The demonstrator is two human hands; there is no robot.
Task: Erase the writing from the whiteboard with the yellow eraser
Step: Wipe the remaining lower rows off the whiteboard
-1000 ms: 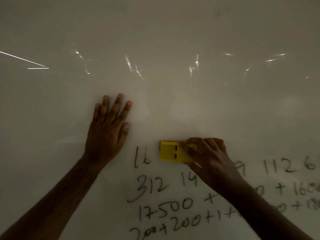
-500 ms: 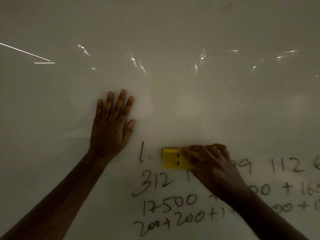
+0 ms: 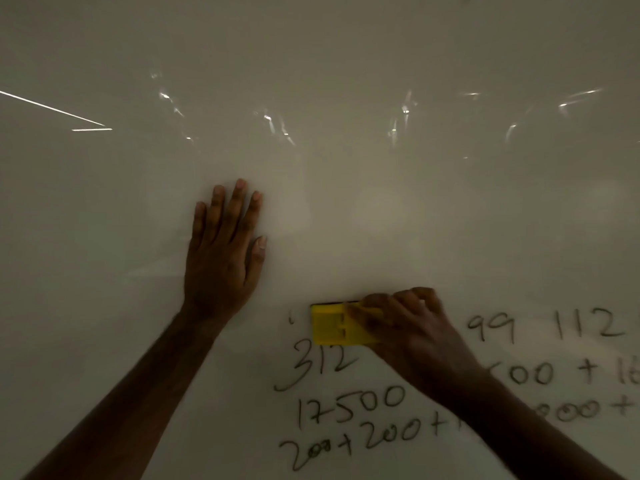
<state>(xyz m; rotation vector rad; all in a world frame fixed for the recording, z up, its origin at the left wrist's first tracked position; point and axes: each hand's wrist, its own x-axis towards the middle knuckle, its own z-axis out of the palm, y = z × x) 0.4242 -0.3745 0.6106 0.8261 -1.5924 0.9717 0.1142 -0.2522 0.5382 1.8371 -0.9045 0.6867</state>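
Note:
A whiteboard (image 3: 346,64) fills the whole view. Black handwritten numbers (image 3: 349,407) cover its lower right part, in several rows such as "312", "17500" and "200+200". My right hand (image 3: 412,327) grips the yellow eraser (image 3: 332,325) by its right end and presses it flat on the board at the left end of the top row, just above "312". A tiny ink speck (image 3: 292,319) is left of the eraser. My left hand (image 3: 225,251) lies flat on the blank board, fingers straight, up and to the left of the eraser.
Bright light reflections (image 3: 277,126) streak across the upper board. More numbers, "99" (image 3: 491,325) and "112" (image 3: 588,323), run to the right of my right hand. My right forearm hides part of the lower rows.
The eraser has wiped over the "1k" mark at the left end of the top row, leaving only a speck. The "14" beside "312" is gone too. My left hand stayed flat.

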